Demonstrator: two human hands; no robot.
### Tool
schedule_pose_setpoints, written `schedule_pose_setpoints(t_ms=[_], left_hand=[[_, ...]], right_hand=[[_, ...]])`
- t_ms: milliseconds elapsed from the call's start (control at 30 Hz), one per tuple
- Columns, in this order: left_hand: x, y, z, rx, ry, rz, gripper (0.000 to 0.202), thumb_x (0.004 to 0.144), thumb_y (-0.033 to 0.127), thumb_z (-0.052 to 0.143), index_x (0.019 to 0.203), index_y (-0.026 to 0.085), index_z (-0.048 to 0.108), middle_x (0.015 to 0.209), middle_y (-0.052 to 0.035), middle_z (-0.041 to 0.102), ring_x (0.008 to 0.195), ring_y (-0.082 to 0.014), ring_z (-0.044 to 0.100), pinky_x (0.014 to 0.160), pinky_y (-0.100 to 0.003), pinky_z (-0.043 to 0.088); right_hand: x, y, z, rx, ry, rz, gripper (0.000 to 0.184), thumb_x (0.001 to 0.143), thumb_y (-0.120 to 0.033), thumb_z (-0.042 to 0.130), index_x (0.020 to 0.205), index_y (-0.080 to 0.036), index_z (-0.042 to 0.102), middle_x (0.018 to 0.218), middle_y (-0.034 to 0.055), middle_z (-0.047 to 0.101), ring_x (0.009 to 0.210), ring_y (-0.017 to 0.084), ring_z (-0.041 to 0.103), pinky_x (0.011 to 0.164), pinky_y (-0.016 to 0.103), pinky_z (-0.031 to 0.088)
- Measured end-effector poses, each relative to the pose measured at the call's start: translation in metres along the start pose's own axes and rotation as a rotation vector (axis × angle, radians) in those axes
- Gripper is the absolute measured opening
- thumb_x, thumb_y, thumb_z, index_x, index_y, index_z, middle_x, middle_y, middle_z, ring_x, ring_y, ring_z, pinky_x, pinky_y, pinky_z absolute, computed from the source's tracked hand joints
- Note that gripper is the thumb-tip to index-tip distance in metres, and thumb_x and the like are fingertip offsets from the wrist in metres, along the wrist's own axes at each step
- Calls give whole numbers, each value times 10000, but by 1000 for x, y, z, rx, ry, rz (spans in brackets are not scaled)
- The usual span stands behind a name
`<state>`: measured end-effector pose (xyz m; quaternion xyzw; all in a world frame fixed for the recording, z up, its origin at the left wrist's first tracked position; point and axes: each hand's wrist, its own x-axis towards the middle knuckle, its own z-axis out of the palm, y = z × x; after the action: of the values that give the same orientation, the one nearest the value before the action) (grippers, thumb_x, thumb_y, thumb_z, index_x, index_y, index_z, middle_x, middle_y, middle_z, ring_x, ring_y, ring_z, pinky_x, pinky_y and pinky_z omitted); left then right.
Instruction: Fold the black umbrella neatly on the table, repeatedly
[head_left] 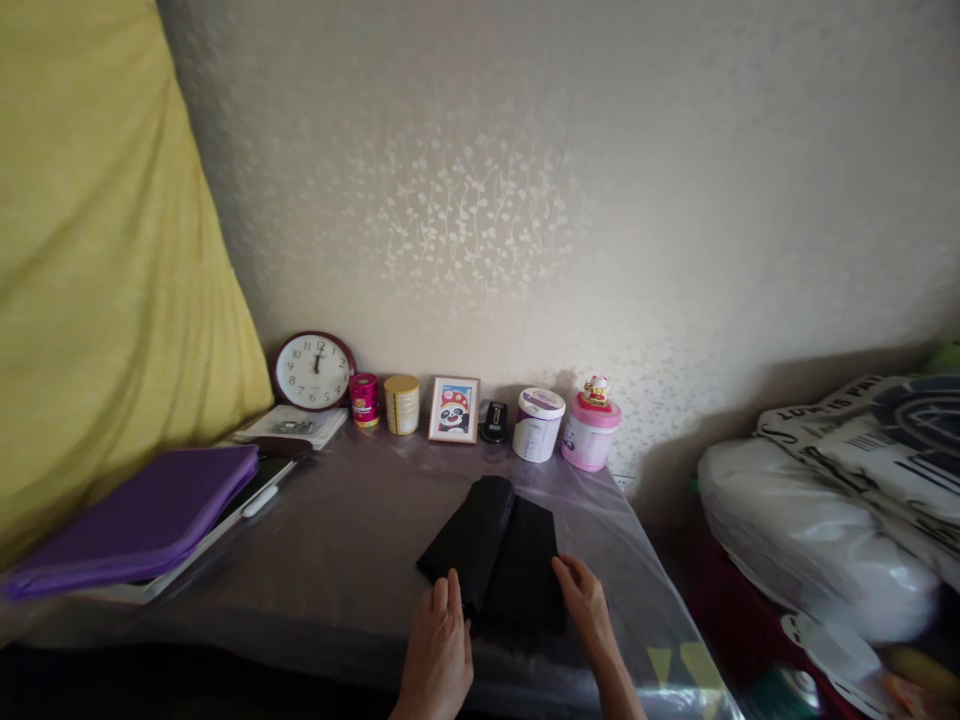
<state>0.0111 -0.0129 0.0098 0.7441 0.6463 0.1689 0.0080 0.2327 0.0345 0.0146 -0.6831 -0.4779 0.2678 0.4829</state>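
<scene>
A piece of black folded fabric (525, 560) lies on the table in front of me, with a thick fold standing up along its left half. I cannot tell whether it is a cloth or a bag. At its near left edge my left hand (437, 645) has its fingers together, gripping the fabric's front corner by the fold. On the opposite side my right hand (586, 608) pinches the right edge between thumb and fingers. The fingertips of both hands are partly hidden.
A purple folded cloth (142, 510) lies on a white-edged board at left. Along the wall stand a clock (315, 372), a pink tin (365, 402), a yellow can (403, 406), a panda picture (454, 410) and two tubs (538, 428). Bags (810, 520) are piled right of the table.
</scene>
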Motion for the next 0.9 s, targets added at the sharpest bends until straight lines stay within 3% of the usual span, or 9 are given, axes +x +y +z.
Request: schedule_pose_setpoints(t_ms=[233, 467, 600, 900], left_hand=[[0, 1, -3, -25, -41, -26, 509, 819, 73, 295, 1327, 37, 304, 1228, -151, 477, 1093, -209, 462, 930, -302, 375], [1, 2, -8, -73, -97, -39, 514, 828, 108, 306, 1336, 34, 284, 1205, -151, 481, 1096, -207, 446, 940, -296, 352], [2, 2, -6, -76, -95, -39, 510, 833, 127, 293, 1335, 41, 290, 1230, -149, 469, 1109, -209, 437, 955, -313, 336], [5, 1, -4, -31, -89, -24, 492, 827, 134, 269, 1299, 24, 359, 1228, -166, 498, 1089, -239, 463, 940, -353, 358]], right_hand=[[4, -13, 12, 197, -96, 27, 528, 623, -547, 602, 946, -130, 630, 792, 60, 690, 803, 246, 635, 663, 296, 489], [10, -68, 42, 223, -62, -4, 556, 590, -450, 653, 1053, -146, 611, 984, 104, 670, 1014, 270, 584, 808, 321, 478], [15, -90, 67, 254, -137, -45, 521, 624, -408, 633, 1076, -152, 593, 976, 99, 671, 1004, 260, 588, 808, 326, 476], [22, -105, 116, -16, -218, -98, 482, 666, -324, 610, 1108, -134, 570, 930, 89, 664, 859, 207, 622, 740, 287, 475]])
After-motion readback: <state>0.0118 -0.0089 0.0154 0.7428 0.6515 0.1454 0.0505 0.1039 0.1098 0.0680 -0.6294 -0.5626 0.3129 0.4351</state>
